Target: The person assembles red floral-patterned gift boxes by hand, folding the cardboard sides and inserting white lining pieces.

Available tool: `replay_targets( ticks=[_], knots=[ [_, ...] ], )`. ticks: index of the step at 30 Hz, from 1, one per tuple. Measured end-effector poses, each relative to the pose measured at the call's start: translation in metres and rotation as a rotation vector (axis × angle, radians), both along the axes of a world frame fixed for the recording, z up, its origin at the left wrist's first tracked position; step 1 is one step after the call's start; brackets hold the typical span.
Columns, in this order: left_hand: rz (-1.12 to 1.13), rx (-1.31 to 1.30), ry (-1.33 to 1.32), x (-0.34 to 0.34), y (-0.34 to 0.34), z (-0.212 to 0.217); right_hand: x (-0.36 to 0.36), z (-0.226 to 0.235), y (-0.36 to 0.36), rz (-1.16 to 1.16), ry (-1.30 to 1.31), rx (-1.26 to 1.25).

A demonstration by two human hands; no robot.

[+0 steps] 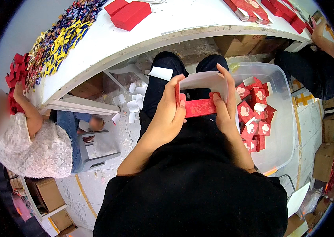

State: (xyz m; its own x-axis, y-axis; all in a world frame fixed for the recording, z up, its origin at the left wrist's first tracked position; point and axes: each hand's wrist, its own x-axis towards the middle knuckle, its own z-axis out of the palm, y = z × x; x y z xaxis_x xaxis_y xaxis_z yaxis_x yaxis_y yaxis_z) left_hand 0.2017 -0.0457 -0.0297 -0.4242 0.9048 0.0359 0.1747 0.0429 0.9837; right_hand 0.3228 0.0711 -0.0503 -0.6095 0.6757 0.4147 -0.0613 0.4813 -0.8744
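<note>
I hold a small red paper box with a white inside over my lap, one side in each hand. My left hand grips its left edge, thumb on the rim. My right hand grips its right edge, fingers over the white flap. Just right of my hands stands a clear plastic bin holding several finished red boxes with pale flower marks.
A white table curves ahead, carrying flat red boxes, stacked red boxes and a row of colourful ribbon pieces. A person in white sits at left, another person's arm at right. White paper scraps litter the floor; cardboard cartons stand right.
</note>
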Motion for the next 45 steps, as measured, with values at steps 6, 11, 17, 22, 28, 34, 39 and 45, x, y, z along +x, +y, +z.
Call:
replay_targets(
  ticks=[6, 11, 17, 22, 28, 34, 39, 45],
  knots=[
    [-0.101, 0.272, 0.065, -0.016, 0.0, -0.008, -0.002, 0.006, -0.005, 0.13, 0.135, -0.089],
    [-0.112, 0.237, -0.057, -0.016, -0.002, 0.0, 0.0, 0.01, -0.007, 0.185, 0.21, -0.12],
    [-0.053, 0.221, 0.036, -0.017, 0.001, -0.003, -0.003, 0.0, -0.011, 0.194, 0.269, -0.115],
    [-0.008, 0.247, -0.088, -0.016, 0.003, -0.013, -0.004, -0.004, -0.01, 0.146, 0.265, -0.043],
    [-0.013, 0.323, -0.427, -0.014, 0.005, -0.013, -0.005, -0.007, -0.002, 0.139, 0.298, 0.184],
    [-0.016, 0.337, -0.459, -0.014, 0.005, -0.016, -0.009, -0.017, -0.003, 0.002, 0.39, 0.394],
    [-0.022, 0.391, -0.333, -0.019, 0.005, -0.018, -0.004, -0.007, -0.001, 0.104, 0.371, 0.409],
    [0.075, 0.386, 0.335, -0.012, 0.005, -0.004, -0.009, -0.008, 0.001, 0.106, 0.305, 0.427]
  ],
)
